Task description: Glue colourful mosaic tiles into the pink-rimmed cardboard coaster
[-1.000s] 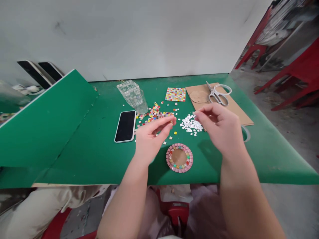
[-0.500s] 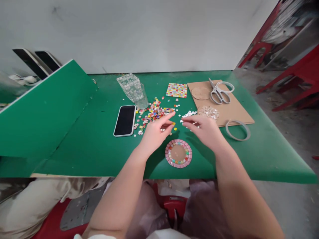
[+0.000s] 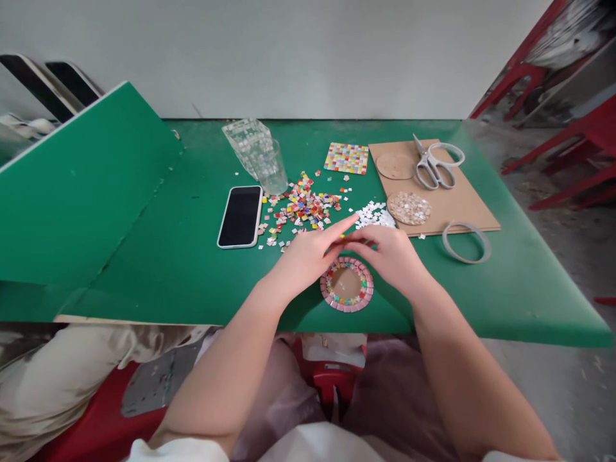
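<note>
My left hand [image 3: 308, 256] and my right hand [image 3: 392, 253] meet at the fingertips, just above the far rim of a round coaster [image 3: 370, 289]. The coaster has pink tiles around its edge, a ring of small coloured pieces inside them and a bare brown centre. On my left hand the index finger points forward while the thumb and other fingers close together. Thumb and index finger of my right hand are pinched against the left fingertips. Anything between them is too small or hidden to name. Loose coloured mosaic tiles [image 3: 308, 202] and white tiles [image 3: 373, 215] lie beyond the hands.
A phone [image 3: 240, 217] lies left of the tiles, near a clear cup [image 3: 275, 176] with a plastic sheet. Behind is a multicoloured tile sheet [image 3: 346, 158]. On the right, scissors [image 3: 433, 168] and a disc of pale pieces [image 3: 409, 208] rest on cardboard [image 3: 462, 205], beside a tape ring [image 3: 474, 260].
My hands have come together from apart, the fingertips now meeting over the coaster's far rim. The white tiles and the disc of pale pieces are less covered. The view has shifted slightly.
</note>
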The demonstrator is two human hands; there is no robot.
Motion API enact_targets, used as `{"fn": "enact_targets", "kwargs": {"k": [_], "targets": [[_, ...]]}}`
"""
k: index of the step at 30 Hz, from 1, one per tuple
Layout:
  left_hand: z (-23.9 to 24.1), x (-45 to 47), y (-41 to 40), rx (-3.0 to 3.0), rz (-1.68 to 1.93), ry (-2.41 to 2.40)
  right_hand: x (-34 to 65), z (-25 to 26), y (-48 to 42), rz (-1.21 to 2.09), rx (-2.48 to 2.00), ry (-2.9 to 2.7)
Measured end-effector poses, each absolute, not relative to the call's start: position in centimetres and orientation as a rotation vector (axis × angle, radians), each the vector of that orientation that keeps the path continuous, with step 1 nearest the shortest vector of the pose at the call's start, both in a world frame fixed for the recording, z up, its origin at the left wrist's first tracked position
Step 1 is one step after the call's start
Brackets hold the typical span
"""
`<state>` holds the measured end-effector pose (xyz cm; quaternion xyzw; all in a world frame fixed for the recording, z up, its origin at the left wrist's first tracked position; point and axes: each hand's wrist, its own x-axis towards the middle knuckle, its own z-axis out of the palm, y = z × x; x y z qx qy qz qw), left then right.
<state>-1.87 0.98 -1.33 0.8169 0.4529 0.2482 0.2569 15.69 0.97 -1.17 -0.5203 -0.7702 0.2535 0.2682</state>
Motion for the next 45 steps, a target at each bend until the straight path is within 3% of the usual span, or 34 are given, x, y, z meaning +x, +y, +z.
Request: {"fn": "enact_targets", "kwargs": {"k": [6, 9, 17, 27, 39, 45], "targets": [[-1.0, -1.9, 1.1, 2.22, 0.643, 1.289, 16.3, -1.4, 1.1, 0.715, -1.444, -1.993], [-0.2, -2.2, 0.3, 2.341, 0.454, 1.339, 17.2, -1.7, 1.2, 0.686, -1.477, -1.918], [-1.8, -1.4, -2.4, 2.611, 0.068, 1.137, 18.7, -2.4, 0.4, 0.699, -1.454, -1.807], [-1.5, -1.7, -1.5, 2.574, -0.024, 0.809, 18.3, -2.0, -1.7, 0.952, -1.371, -1.632], [-1.3, -2.8, -1.8, 2.51, 0.248, 1.685, 17.6, -2.6, -1.6, 0.805, -1.384, -1.86], [-2.5, -1.5, -2.2, 2.562, 0.148, 1.628, 17.3, -3.3, -1.3, 0.712, -1.33, -2.003]]}}
